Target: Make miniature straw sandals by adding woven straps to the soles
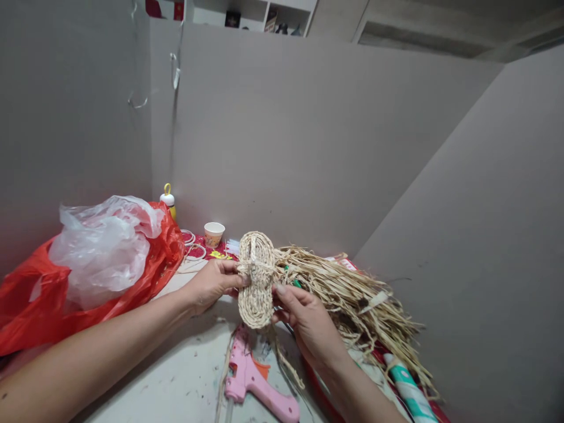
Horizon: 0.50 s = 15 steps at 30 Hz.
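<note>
Left hand (213, 285), right hand (308, 317) pinching woven straw piece (256, 304) between them.

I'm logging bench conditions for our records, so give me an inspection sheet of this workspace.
Surface: white table, marked with dark specks.
Job's things: woven piece, held up over the table; pink glue gun, lying below it; straw bundle, at the right.
Clutter: red bag and translucent bag, at the left; paper cup, toward the back.
Hands: left hand grips the woven piece's left side; right hand at its right edge, grip unclear.
Cables: none certain; a red strip right of the glue gun may be one.
Surroundings: grey partition behind, shelves beyond.
</note>
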### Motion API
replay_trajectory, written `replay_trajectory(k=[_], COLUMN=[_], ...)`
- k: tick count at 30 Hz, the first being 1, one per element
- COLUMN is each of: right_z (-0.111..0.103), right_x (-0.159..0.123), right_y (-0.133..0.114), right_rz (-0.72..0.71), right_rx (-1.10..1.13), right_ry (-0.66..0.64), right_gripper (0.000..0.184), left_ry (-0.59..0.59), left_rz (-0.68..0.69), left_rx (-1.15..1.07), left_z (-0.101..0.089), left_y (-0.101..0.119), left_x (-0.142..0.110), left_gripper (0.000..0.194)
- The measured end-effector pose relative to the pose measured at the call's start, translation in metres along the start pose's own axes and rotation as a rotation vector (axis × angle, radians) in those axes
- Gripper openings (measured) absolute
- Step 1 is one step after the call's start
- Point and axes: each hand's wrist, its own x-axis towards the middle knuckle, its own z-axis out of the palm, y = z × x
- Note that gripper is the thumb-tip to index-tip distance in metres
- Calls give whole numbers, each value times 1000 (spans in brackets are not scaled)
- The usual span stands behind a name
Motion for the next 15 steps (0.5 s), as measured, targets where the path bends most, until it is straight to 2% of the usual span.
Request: replay_trajectory(k=[8, 15], right_z=[3, 5], right_x=[-2, -2], right_y=[5, 4], right_rz=[-14, -5], right_rx=[-43, -59], right_ry=[55, 41], right_gripper=[27, 27], left_ry=[-29, -22], left_rz=[4, -8], left_rx=[0, -13], left_z=[4, 4], left_y=[2, -3], left_x=[-3, -3], left_gripper=[11, 15])
